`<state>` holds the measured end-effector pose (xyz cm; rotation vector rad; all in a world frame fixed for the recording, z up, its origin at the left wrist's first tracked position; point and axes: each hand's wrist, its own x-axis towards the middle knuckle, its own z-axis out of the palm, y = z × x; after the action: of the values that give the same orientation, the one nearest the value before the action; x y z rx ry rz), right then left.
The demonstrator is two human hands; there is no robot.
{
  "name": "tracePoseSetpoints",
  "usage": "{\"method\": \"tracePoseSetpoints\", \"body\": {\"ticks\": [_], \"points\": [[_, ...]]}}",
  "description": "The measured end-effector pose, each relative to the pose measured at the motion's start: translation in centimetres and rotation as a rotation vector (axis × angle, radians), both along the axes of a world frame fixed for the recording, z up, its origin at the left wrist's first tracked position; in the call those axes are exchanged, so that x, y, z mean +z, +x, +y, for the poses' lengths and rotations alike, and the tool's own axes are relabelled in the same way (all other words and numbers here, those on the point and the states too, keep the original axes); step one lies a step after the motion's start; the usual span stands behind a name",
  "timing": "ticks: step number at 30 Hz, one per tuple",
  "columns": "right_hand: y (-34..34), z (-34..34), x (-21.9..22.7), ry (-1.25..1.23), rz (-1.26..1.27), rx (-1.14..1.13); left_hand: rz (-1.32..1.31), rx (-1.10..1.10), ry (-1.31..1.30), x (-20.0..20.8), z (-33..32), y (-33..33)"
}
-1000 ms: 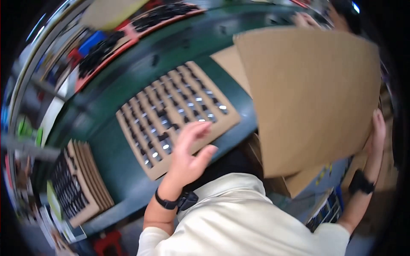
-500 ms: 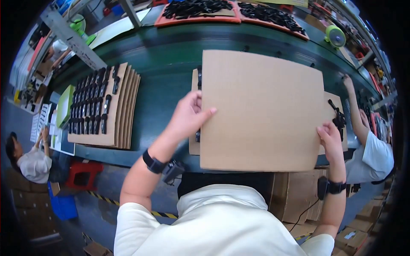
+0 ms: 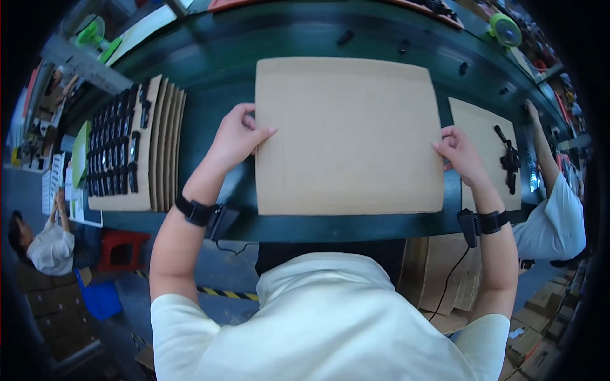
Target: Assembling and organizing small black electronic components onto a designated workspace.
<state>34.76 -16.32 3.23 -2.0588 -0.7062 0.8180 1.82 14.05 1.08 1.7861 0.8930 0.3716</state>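
Note:
A plain brown cardboard sheet (image 3: pixel 348 136) is in front of me, over the green bench. My left hand (image 3: pixel 241 136) grips its left edge, thumb on top and fingers curled beside and under the edge. At the right edge, my right hand (image 3: pixel 459 152) pinches the sheet between thumb and fingers. Its lower right corner shows a second cardboard edge close beneath; whatever lies between is hidden. To the left stands a stack of cardboard sheets (image 3: pixel 166 146) with rows of black handheld devices (image 3: pixel 114 143) on its face. Another cardboard sheet (image 3: pixel 486 136) to the right carries several black pieces (image 3: pixel 509 162).
Several loose black pieces (image 3: pixel 345 37) are scattered along the far part of the green bench (image 3: pixel 216 70). Green fans (image 3: pixel 505 30) stand at the far corners. Co-workers sit at left and right, one with an arm (image 3: pixel 543 146) near the right sheet. A red stool (image 3: pixel 124 249) is lower left.
The cardboard sheet and both hands have shifted left and farther up in view, covering the sheet with black devices that peeked out at its left. My view has also shifted.

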Motion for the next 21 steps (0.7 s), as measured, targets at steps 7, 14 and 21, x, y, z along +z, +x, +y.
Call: {"method": "tracePoseSetpoints", "body": {"ticks": [7,14,21], "points": [[0.4,-0.4,-1.1,-0.067,-0.001,0.007,0.146,-0.030,0.104,-0.9,-0.1,0.3],[6.8,-0.6,-1.5,0.015,-0.461,0.067,0.073,-0.126,0.426,5.8,4.6,1.5],[18.9,4.0,-1.3,-0.105,-0.949,0.056,0.182,-0.435,0.588,13.4,8.4,12.1]]}}
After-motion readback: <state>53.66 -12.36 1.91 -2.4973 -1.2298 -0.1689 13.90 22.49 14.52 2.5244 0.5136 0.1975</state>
